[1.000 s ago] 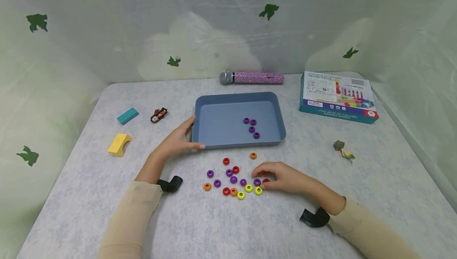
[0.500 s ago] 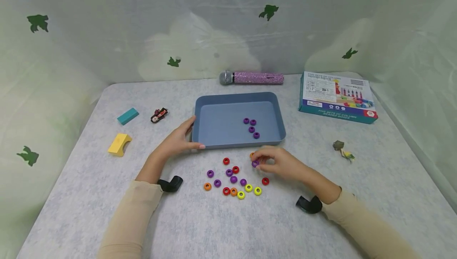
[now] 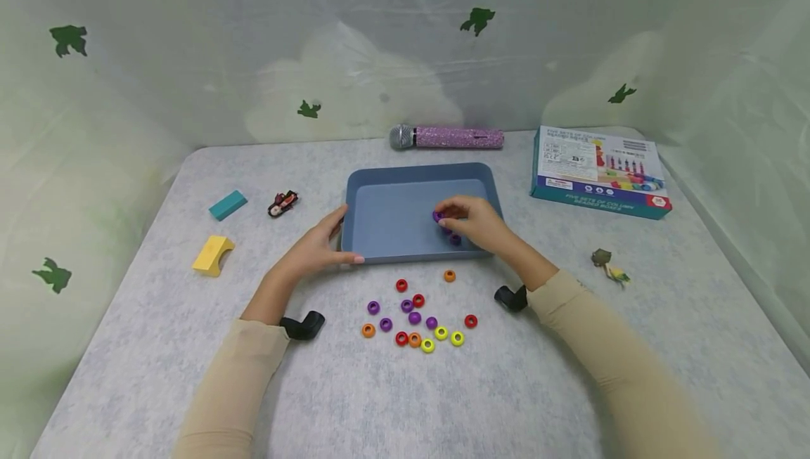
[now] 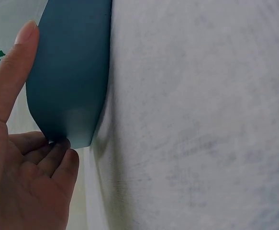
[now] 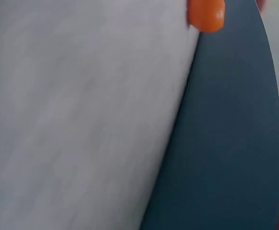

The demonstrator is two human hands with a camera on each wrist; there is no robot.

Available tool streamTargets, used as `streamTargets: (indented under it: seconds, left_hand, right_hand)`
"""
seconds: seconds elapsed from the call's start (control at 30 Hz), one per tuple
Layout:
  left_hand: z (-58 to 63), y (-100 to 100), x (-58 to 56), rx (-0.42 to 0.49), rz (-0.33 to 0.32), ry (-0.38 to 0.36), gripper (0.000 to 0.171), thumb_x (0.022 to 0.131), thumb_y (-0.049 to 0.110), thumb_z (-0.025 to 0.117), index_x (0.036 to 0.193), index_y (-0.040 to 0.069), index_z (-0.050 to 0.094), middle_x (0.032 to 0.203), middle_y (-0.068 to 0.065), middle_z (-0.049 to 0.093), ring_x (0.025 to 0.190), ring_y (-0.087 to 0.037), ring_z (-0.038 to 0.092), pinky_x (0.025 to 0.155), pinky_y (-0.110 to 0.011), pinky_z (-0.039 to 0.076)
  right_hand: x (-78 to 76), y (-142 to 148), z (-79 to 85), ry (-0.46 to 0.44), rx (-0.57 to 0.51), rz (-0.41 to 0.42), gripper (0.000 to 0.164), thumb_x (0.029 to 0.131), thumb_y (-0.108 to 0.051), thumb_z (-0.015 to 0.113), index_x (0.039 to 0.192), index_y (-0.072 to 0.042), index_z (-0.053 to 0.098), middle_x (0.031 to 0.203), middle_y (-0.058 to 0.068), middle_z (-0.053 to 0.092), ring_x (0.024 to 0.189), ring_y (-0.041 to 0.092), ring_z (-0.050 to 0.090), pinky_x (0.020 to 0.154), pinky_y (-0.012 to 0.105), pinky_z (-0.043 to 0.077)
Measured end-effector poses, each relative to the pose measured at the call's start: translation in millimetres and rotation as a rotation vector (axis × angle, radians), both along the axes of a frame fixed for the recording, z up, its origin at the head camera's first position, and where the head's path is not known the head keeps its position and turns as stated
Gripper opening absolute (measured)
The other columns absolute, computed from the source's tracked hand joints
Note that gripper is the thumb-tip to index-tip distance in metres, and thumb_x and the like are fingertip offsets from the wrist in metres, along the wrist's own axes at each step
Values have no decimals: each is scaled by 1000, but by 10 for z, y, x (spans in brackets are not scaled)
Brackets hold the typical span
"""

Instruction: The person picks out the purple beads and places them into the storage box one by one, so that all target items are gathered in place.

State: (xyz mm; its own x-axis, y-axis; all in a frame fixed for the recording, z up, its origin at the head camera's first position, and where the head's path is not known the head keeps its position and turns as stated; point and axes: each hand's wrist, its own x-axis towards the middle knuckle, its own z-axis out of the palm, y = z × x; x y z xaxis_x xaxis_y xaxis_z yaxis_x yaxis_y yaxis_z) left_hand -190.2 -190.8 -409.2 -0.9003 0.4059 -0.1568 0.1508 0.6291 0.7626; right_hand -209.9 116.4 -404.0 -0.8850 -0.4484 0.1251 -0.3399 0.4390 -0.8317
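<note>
At the left end of the blue tray [image 3: 392, 216], my left hand [image 3: 313, 247] holds the corner, thumb along the front wall and fingers by the left side. The left wrist view shows curled fingertips against the tray's end. My right hand [image 3: 479, 225] is over the tray's right part, thumb and forefinger pinching a purple bead [image 3: 438, 216]. Another purple bead [image 3: 455, 240] lies below the hand on the tray floor; others there are partly hidden by the fingers. Loose purple, red, orange and yellow beads [image 3: 441, 333] are scattered on the table before the tray.
A glittery pink microphone [image 3: 455, 138] lies behind the tray. At the right are a bead-set box [image 3: 601, 172] and a small green-and-yellow object [image 3: 609, 266]. A teal block [image 3: 228, 205], a yellow arch block [image 3: 212, 256] and a small dark figure [image 3: 282, 203] lie left.
My right hand took a purple bead from beside the yellow and red ones and carried it up and over the tray's front wall. My left hand stayed at the tray's corner.
</note>
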Motion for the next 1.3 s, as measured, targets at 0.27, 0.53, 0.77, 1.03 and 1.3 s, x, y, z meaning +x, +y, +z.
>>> streamTargets:
  seconds: [0.27,0.53,0.77,1.03,1.3]
  left_hand:
    - [90,26,37,-12,-10,-15,103,60,43,67,134,15,1,137,-5,3,122,-22,13,98,-34,19]
    - [320,118,165,-1,-5,-22,96,67,28,68,133,5,2,136,-13,3,121,-27,13,98,-37,17]
    - [326,127,177,-7,-8,-15,96,67,28,68,133,5,3,136,-13,4,121,-26,13,98,-36,18]
    - [327,124,171,-6,-11,-26,97,66,26,69,133,5,2,136,-14,3,121,-28,13,98,-37,18]
    - [156,50,64,-10,-15,-19,101,62,39,68,134,11,2,137,-10,4,121,-25,15,98,-35,19]
  right_hand:
    - [-128,-113,-103,-53,107,-14,21,77,-13,59,97,-7,60,88,-1,58,79,10,53,69,24,45]
    - [-149,-140,-140,-78,168,-12,17,76,-9,60,93,-9,60,84,0,58,78,11,53,69,24,45]
    - [-10,-94,9,-46,83,21,30,77,-19,59,105,-8,54,101,4,54,93,15,48,79,29,41]
    - [601,-94,300,80,-79,217,31,75,-13,60,104,-2,52,98,7,53,88,22,50,77,35,43]
    - [976,-106,65,-132,9,361,26,76,-10,60,101,-6,55,96,5,54,84,18,50,74,30,44]
